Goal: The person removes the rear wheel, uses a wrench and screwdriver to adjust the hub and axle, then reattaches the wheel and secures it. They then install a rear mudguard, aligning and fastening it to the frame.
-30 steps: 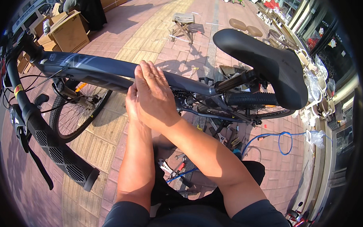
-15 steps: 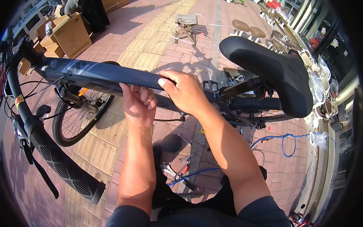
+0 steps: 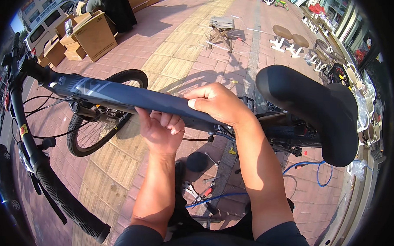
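A dark blue-grey bicycle frame (image 3: pixel 137 95) runs across in front of me, its thick tube sloping down to the right. My right hand (image 3: pixel 219 104) lies over this tube, thumb on the near face and fingers bent over the top. Against the lower edge of the tube, my left hand (image 3: pixel 162 130) is palm up with its fingers curled; anything inside them is hidden. At the right is the black saddle (image 3: pixel 306 114), tilted towards me. The handlebar (image 3: pixel 29 139) with its black patterned grip (image 3: pixel 72 205) reaches down the left side.
Wrenches and other hand tools (image 3: pixel 199 192) lie on the paving below my arms, beside a blue hose (image 3: pixel 229 195). A folding stool (image 3: pixel 222 30) stands ahead. Cardboard boxes (image 3: pixel 93 37) are at the far left; seats and parts (image 3: pixel 358 102) line the shopfront at right.
The saddle end has swung lower and nearer, tilting the bicycle more. Both hands have shifted slightly right and down in view along with the tube. The surroundings have shifted in view too.
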A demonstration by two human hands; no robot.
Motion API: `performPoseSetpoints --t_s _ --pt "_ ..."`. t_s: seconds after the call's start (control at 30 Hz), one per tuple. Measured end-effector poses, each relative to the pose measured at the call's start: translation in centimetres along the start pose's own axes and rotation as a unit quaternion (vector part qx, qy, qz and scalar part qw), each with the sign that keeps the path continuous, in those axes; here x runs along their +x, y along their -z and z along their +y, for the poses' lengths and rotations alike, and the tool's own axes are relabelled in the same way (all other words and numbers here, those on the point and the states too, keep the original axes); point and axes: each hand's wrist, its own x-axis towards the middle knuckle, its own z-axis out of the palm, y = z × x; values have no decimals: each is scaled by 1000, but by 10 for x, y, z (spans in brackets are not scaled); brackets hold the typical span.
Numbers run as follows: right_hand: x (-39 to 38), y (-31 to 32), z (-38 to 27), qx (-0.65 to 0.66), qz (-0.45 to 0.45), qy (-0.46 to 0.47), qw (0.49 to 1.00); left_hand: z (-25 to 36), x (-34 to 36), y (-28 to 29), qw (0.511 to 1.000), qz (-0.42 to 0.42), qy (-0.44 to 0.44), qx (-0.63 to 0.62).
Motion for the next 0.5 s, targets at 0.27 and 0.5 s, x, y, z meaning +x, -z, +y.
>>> performPoseSetpoints --t_s 0.27,0.5 --pt "2 -3 -4 64 -11 -38 997 -3 -1 -4 999 26 -4 -22" --pt "8 -8 -17 -65 15 -72 995 -3 -2 -5 999 38 -3 -28"
